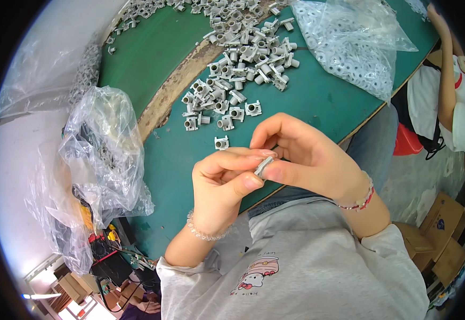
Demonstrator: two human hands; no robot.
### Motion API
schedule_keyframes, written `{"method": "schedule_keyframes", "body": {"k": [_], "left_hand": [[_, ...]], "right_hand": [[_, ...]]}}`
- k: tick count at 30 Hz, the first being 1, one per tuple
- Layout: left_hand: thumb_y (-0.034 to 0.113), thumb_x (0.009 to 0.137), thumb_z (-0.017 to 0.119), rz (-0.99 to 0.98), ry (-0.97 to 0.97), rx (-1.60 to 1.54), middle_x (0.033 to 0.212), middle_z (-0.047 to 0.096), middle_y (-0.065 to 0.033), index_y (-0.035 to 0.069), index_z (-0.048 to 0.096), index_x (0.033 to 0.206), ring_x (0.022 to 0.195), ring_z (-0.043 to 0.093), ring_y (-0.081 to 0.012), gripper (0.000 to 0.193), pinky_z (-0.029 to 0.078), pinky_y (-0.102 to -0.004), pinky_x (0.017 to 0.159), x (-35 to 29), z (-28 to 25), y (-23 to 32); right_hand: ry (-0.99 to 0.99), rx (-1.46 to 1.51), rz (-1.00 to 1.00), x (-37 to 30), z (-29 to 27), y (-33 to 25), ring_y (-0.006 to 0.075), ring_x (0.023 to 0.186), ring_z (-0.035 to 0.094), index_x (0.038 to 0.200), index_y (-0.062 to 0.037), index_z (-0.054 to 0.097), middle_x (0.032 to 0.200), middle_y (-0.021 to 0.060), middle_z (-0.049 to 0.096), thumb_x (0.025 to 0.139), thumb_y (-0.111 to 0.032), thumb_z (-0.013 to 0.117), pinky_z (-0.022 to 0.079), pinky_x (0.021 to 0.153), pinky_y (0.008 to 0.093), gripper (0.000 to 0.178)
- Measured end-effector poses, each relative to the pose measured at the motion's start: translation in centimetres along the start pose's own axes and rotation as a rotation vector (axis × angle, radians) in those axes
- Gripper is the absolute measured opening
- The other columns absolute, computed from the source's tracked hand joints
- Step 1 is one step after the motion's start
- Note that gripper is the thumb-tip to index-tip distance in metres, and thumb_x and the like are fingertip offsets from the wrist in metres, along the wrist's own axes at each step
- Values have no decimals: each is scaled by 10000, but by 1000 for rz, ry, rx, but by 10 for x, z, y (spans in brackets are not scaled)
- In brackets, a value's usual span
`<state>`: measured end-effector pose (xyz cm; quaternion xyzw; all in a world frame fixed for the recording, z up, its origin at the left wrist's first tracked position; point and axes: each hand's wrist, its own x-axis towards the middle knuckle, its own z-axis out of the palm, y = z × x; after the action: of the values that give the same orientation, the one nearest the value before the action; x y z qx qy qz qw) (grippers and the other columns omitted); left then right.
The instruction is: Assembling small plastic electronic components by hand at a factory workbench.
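Above my lap, at the table's near edge, both hands meet around one small grey flanged part (pixel 263 166). My left hand (pixel 216 181) pinches it between thumb and fingers. From the other side my right hand (pixel 315 162) grips it with the thumb against it and the fingers curled over. Fingers cover most of the part, so its tube does not show. Just beyond my left hand lies a single loose part (pixel 221 142) of similar grey. Farther off spreads a heap of such parts (pixel 248 53), each a squarish flange with a short tube.
A clear plastic bag of small white rings (pixel 344 53) lies at the far right of the green table (pixel 184 160). Crumpled clear bags (pixel 104 149) hang at the left. Another person's arm (pixel 446 80) shows at right, above cardboard boxes (pixel 437 229).
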<state>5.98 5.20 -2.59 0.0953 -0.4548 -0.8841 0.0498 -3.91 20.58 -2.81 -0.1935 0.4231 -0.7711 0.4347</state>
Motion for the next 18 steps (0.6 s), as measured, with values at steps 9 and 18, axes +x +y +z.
{"method": "schedule_keyframes", "body": {"k": [9, 18], "left_hand": [[44, 798, 717, -29, -76, -127, 1091, 654, -184, 19, 668, 997, 951, 656, -325, 207, 528, -439, 873, 6, 2, 2], [6, 802, 698, -30, -66, 2, 1073, 656, -171, 0, 654, 1008, 1046, 619, -273, 211, 496, -379, 929, 2, 2, 6]], "right_hand": [[-12, -289, -216, 1, 4, 9, 146, 1053, 500, 1183, -57, 565, 1114, 42, 548, 836, -191, 707, 431, 862, 281, 398], [133, -471, -318, -6, 11, 6, 198, 1005, 551, 1115, -18, 610, 1085, 105, 577, 876, -132, 616, 447, 858, 315, 264]]}}
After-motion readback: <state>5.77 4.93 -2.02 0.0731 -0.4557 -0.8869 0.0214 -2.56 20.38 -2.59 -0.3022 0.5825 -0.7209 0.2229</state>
